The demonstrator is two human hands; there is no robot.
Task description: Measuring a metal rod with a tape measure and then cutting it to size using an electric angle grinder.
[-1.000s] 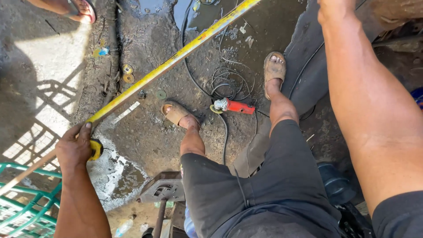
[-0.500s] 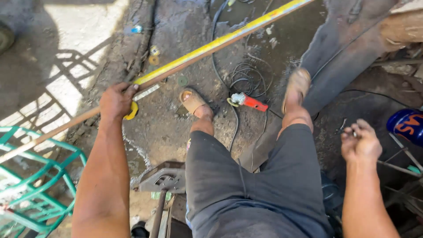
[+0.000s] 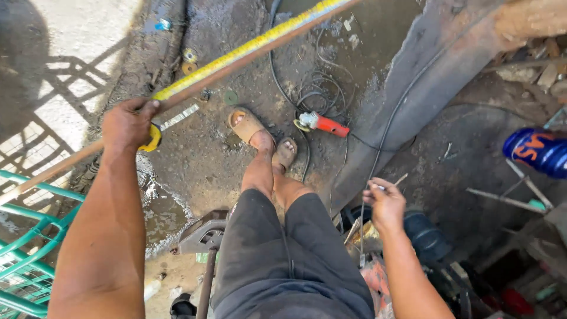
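Observation:
My left hand [image 3: 129, 125] grips a yellow tape measure case [image 3: 152, 137] and presses its extended yellow tape [image 3: 248, 47] along a long rusty metal bar [image 3: 53, 171] that runs diagonally from lower left to upper right. My right hand [image 3: 385, 204] is low at the right, fingers pinched on a thin small stick-like object [image 3: 400, 179]; what it is cannot be told. My legs in dark shorts [image 3: 289, 260] and sandalled feet [image 3: 247, 124] stand close together on the wet dirt floor.
A red-handled angle grinder [image 3: 322, 124] with a coiled black cable lies past my feet. A green metal frame [image 3: 23, 260] stands at the lower left. A blue can [image 3: 537, 152] and scrap metal clutter the right. A metal vise-like tool [image 3: 204, 233] sits by my left leg.
My right arm came down from the upper right to a low spot beside my right leg. My feet drew together. My left hand kept holding the tape on the bar.

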